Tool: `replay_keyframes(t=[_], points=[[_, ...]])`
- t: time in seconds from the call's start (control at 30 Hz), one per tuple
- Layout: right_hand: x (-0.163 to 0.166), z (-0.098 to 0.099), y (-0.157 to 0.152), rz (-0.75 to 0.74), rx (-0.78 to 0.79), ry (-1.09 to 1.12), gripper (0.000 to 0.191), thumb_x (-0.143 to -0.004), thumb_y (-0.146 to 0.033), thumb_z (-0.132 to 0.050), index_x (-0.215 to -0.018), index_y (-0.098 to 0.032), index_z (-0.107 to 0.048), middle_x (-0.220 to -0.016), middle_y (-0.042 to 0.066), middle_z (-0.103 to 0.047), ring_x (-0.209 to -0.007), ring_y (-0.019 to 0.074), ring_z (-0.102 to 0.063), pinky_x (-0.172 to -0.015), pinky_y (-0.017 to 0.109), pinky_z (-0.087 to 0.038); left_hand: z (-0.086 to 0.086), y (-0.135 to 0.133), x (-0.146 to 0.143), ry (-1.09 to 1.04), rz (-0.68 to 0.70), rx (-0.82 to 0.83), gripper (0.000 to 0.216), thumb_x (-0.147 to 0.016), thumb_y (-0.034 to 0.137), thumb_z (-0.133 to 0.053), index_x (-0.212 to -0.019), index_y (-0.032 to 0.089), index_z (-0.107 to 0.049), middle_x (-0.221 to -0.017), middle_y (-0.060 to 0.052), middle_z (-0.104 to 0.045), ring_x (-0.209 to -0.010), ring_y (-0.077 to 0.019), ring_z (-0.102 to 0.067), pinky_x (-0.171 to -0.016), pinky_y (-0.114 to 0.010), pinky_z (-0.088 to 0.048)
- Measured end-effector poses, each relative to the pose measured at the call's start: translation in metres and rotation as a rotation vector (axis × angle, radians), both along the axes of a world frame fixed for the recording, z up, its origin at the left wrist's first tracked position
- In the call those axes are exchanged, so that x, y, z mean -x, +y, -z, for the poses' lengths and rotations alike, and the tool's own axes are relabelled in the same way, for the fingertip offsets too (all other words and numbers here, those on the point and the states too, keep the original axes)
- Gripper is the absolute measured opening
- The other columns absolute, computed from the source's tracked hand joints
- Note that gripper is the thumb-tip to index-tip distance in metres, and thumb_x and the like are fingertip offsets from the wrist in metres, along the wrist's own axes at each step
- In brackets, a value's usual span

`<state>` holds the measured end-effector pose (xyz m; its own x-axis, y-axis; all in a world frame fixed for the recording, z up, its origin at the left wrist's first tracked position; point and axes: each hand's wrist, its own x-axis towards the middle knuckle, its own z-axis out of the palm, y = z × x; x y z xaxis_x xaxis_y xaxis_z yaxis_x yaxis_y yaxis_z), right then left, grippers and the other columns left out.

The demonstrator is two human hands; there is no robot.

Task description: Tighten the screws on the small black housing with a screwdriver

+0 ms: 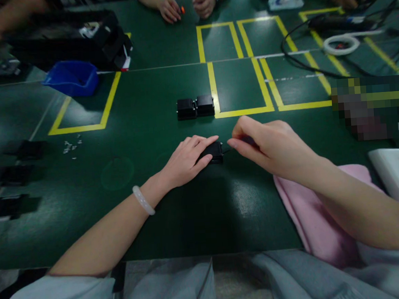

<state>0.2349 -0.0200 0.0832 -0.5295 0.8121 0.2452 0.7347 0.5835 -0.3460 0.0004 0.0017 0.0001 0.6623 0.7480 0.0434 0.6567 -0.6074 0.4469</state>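
My left hand [190,161] lies over a small black box-shaped part [215,152] on the green table, with thumb and index finger around it. The part's left portion is hidden under the fingers. A small shiny fitting shows on its right end. Just to the right, my right hand [263,142] is closed in a pinch on a thin dark rod [227,150] whose tip points at that end; the rest of it is hidden in the fingers. Beyond my hands, two similar black parts [195,107] sit side by side.
Small silvery screws [72,146] lie left, near several black pieces [10,203]. A blue scoop-like bin [73,78] stands by a black housing [72,40]. At right are a pink cloth [326,204], a white device [397,172] and cables [292,61]. Other people's hands [204,4] rest across the table.
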Motion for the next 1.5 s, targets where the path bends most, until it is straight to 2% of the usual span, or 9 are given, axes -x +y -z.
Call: replay_keyframes(t=[0.17,0.4,0.5,0.6,0.77,0.97,1.17,1.37,1.5], points=[[0.0004,0.0004,-0.0001,-0.010,-0.003,0.022,0.013,-0.096,-0.031,-0.044,-0.092,-0.020,-0.050,-0.066,-0.004,-0.053,-0.051,0.0092,-0.045,-0.052,0.023,-0.028,-0.0010,0.0002,-0.0005,-0.006,0.001,-0.001,0.051,-0.104,0.044,-0.031,-0.150,0.022,-0.036,-0.130,-0.009,-0.052,-0.110,-0.0247,-0.049,-0.098,-0.040,-0.039],[0.0002,0.0000,-0.0002,0.038,-0.002,-0.025,0.019,-0.097,-0.036,-0.042,-0.088,-0.021,-0.050,-0.060,-0.004,-0.050,-0.050,0.0098,-0.044,-0.052,0.024,-0.027,-0.0032,-0.0005,-0.0011,0.001,-0.004,0.012,0.051,-0.104,0.043,-0.031,-0.150,0.023,-0.035,-0.131,-0.009,-0.052,-0.110,-0.0244,-0.049,-0.097,-0.039,-0.040],[0.0005,-0.0010,-0.0007,0.050,0.030,-0.023,0.011,-0.094,-0.028,-0.043,-0.096,-0.020,-0.050,-0.066,-0.003,-0.055,-0.052,0.0102,-0.047,-0.053,0.023,-0.029,-0.0024,-0.0006,-0.0013,-0.001,-0.001,0.002,0.051,-0.104,0.044,-0.030,-0.150,0.023,-0.035,-0.130,-0.009,-0.052,-0.110,-0.0245,-0.049,-0.097,-0.040,-0.039],[0.0004,-0.0023,-0.0013,0.040,0.056,0.000,0.014,-0.091,-0.023,-0.044,-0.104,-0.019,-0.048,-0.074,-0.001,-0.060,-0.057,0.0109,-0.052,-0.055,0.023,-0.031,-0.0018,-0.0006,-0.0012,-0.001,-0.001,-0.004,0.051,-0.104,0.043,-0.031,-0.150,0.022,-0.036,-0.131,-0.009,-0.052,-0.110,-0.0246,-0.049,-0.098,-0.040,-0.038],[0.0000,-0.0020,-0.0004,0.024,0.039,0.000,0.017,-0.096,-0.035,-0.043,-0.089,-0.021,-0.049,-0.062,-0.004,-0.052,-0.051,0.0096,-0.045,-0.053,0.023,-0.027,-0.0026,-0.0005,-0.0008,0.003,-0.005,0.009,0.051,-0.104,0.043,-0.031,-0.150,0.023,-0.035,-0.130,-0.009,-0.053,-0.110,-0.0249,-0.049,-0.097,-0.040,-0.039],[-0.0002,-0.0002,0.0004,0.023,0.072,0.048,0.012,-0.092,-0.024,-0.043,-0.103,-0.020,-0.048,-0.076,-0.001,-0.060,-0.060,0.0111,-0.053,-0.056,0.024,-0.030,-0.0019,-0.0002,-0.0008,-0.003,0.000,0.001,0.051,-0.104,0.043,-0.030,-0.150,0.023,-0.036,-0.130,-0.009,-0.053,-0.110,-0.0247,-0.049,-0.098,-0.040,-0.038],[-0.0002,-0.0003,0.0015,0.006,0.068,0.032,0.019,-0.096,-0.037,-0.044,-0.088,-0.021,-0.048,-0.064,-0.004,-0.051,-0.053,0.0095,-0.045,-0.054,0.024,-0.027,-0.0006,0.0001,-0.0007,-0.004,0.003,-0.008,0.051,-0.104,0.044,-0.030,-0.150,0.022,-0.035,-0.131,-0.009,-0.052,-0.110,-0.0248,-0.049,-0.098,-0.040,-0.038],[0.0008,0.0003,0.0008,0.019,0.079,0.065,0.007,-0.093,-0.025,-0.042,-0.094,-0.021,-0.048,-0.070,-0.003,-0.054,-0.056,0.0095,-0.049,-0.056,0.024,-0.029,-0.0024,-0.0001,-0.0004,-0.009,0.004,0.002,0.051,-0.104,0.044,-0.030,-0.150,0.023,-0.035,-0.130,-0.009,-0.052,-0.110,-0.0244,-0.049,-0.098,-0.040,-0.039],[0.0007,0.0005,0.0008,0.005,0.079,0.080,0.008,-0.092,-0.024,-0.043,-0.098,-0.020,-0.047,-0.074,-0.002,-0.056,-0.058,0.0099,-0.050,-0.056,0.024,-0.030,-0.0029,-0.0004,-0.0002,-0.006,0.006,0.000,0.051,-0.104,0.043,-0.029,-0.150,0.023,-0.035,-0.131,-0.009,-0.052,-0.110,-0.0244,-0.049,-0.098,-0.040,-0.038]])
